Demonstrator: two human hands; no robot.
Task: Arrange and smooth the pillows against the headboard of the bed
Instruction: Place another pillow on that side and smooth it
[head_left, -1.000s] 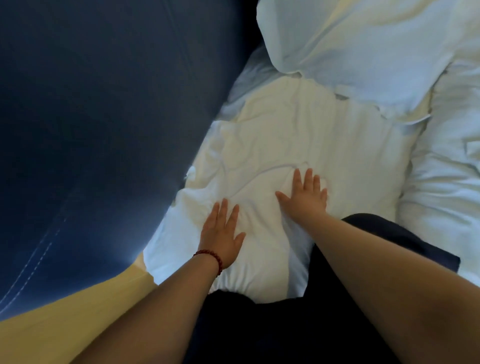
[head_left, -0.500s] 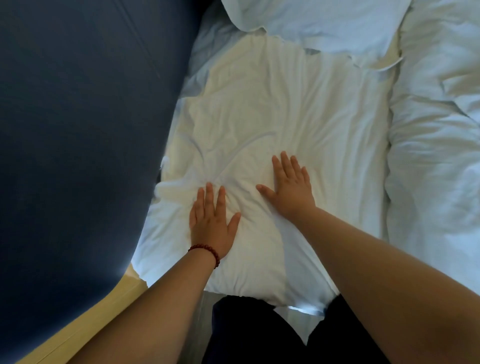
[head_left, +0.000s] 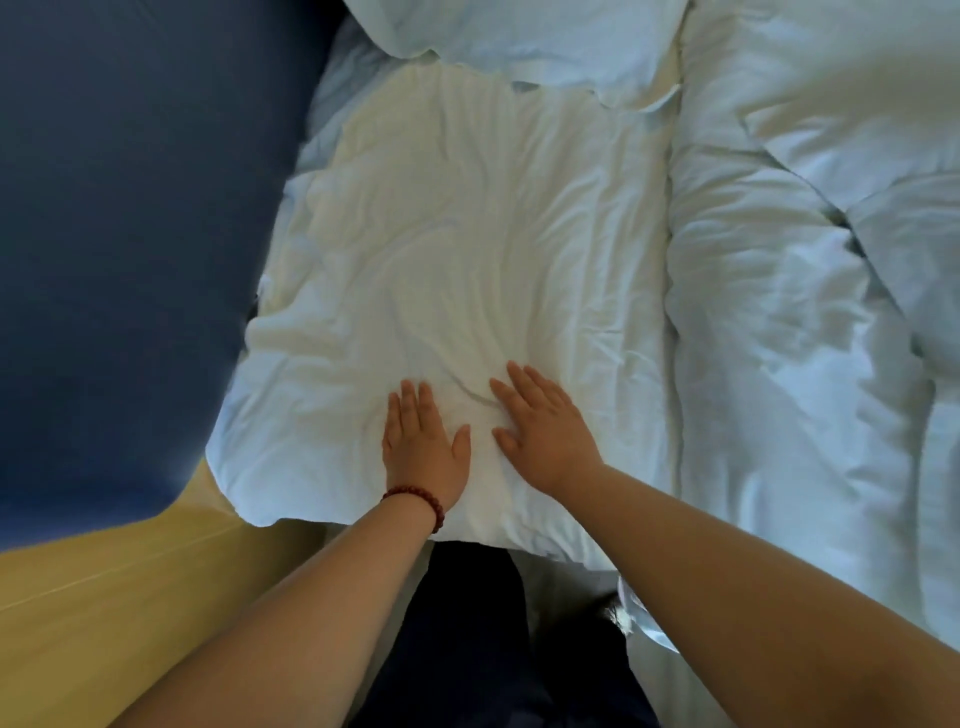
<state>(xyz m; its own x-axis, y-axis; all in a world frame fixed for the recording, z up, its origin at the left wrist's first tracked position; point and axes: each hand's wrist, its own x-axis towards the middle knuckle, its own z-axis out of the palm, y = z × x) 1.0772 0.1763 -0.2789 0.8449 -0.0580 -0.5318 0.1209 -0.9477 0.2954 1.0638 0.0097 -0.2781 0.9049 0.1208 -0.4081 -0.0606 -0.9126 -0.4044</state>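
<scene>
White pillow (head_left: 467, 234): lies flat and creased; its left edge is against the headboard, its near end is by the person's legs.
Headboard (head_left: 130, 208): dark blue, padded, fills the left of the view.
Far pillow (head_left: 519, 36): white, beyond the first, overlapping its far edge.
Left hand (head_left: 423, 447): palm down on the pillow's near part; fingers (head_left: 410, 405) straight and close together, thumb out; grips nothing.
Right hand (head_left: 543, 436): palm down just beside the left, not touching it; fingers (head_left: 524, 384) straight, angled up-left; grips nothing.
Crease (head_left: 475, 397): short fold of cloth between the two hands.
Bracelet (head_left: 421, 501): dark red beads, left wrist.
Duvet (head_left: 779, 312): white, rumpled, touching the pillow's right side.
Ledge (head_left: 130, 597): yellow wood, lower left, below the headboard; the pillow's near-left corner meets it.
Trousers (head_left: 467, 623): dark, bottom centre, between the forearms.
</scene>
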